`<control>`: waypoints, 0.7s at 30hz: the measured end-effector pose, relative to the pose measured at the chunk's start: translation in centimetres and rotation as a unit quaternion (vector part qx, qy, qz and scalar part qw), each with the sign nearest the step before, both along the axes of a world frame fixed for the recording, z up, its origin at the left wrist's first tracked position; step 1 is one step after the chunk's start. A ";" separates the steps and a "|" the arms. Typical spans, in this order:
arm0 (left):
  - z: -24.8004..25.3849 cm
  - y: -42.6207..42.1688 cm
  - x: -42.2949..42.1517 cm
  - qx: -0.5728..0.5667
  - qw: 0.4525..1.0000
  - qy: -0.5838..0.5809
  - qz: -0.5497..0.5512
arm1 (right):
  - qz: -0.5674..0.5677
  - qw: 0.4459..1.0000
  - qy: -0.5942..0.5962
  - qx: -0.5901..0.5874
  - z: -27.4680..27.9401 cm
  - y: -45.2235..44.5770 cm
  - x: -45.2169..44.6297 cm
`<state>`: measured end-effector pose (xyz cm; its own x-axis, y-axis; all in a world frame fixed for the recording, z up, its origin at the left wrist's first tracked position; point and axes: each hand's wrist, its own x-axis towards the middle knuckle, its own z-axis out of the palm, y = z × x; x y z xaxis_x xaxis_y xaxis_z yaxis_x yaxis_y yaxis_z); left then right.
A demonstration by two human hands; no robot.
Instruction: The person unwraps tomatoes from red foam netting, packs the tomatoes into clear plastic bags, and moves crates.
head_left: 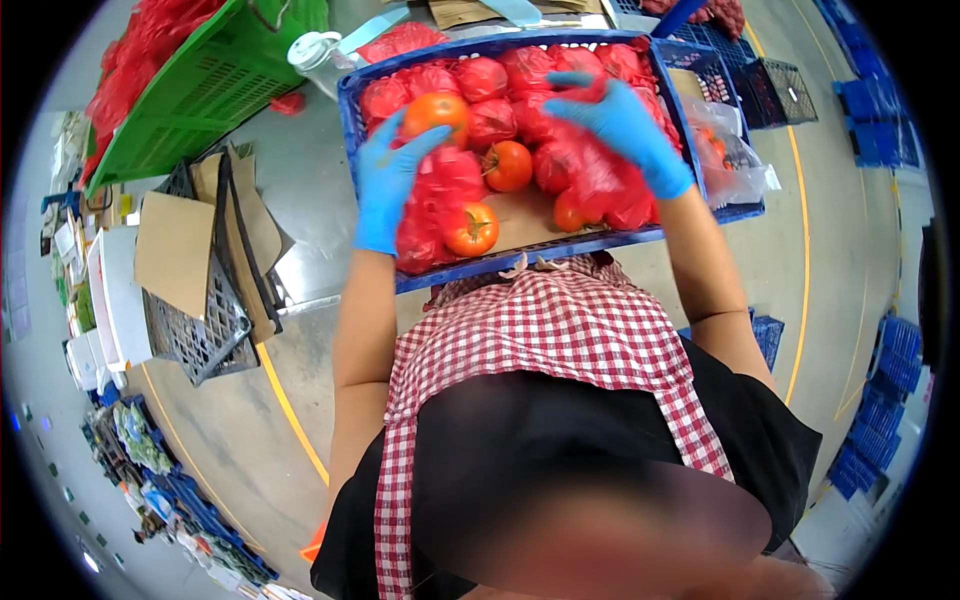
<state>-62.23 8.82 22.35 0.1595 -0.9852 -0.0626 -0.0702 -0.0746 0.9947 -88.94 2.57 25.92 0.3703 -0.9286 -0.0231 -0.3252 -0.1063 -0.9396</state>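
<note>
A blue crate (372,262) holds tomatoes in red net wrapping and a few bare ones. My left hand (388,180), in a blue glove, has its fingers curved round a bare tomato (437,118) at the crate's left side. My right hand (625,130), also gloved in blue, is over the right half with thumb and fingers apart, above red netting (600,180) that is blurred. Other bare tomatoes lie in the middle (508,166), at the lower left (471,229) and at the lower right (573,212). Brown cardboard (525,220) shows on the crate's bottom.
A green crate (190,90) with red nets stands at the upper left, beside a clear bottle (318,55). Below it are a black crate (205,325) and cardboard (175,250). At the right, a second blue crate (740,212) holds a plastic bag (735,160) with tomatoes.
</note>
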 end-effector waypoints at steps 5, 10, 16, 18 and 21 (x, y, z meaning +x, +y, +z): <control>-1.6 0.0 1.2 -0.102 0.911 -0.378 0.130 | -0.057 0.929 0.318 -0.178 -1.2 -0.7 -5.1; -1.4 0.5 -6.1 -0.099 0.809 -0.562 -0.139 | 0.121 0.856 0.443 -0.239 -6.5 2.5 0.0; -5.8 -1.3 -9.3 -0.045 0.724 -0.654 -0.214 | 0.083 0.824 0.495 -0.264 -9.2 2.8 1.7; -5.4 -0.7 -7.7 -0.076 0.743 -0.628 -0.217 | 0.124 0.844 0.466 -0.234 -7.6 2.2 1.3; -2.8 0.7 -3.3 0.050 0.754 -0.628 -0.184 | 0.125 0.884 0.394 -0.220 -6.3 2.6 -1.0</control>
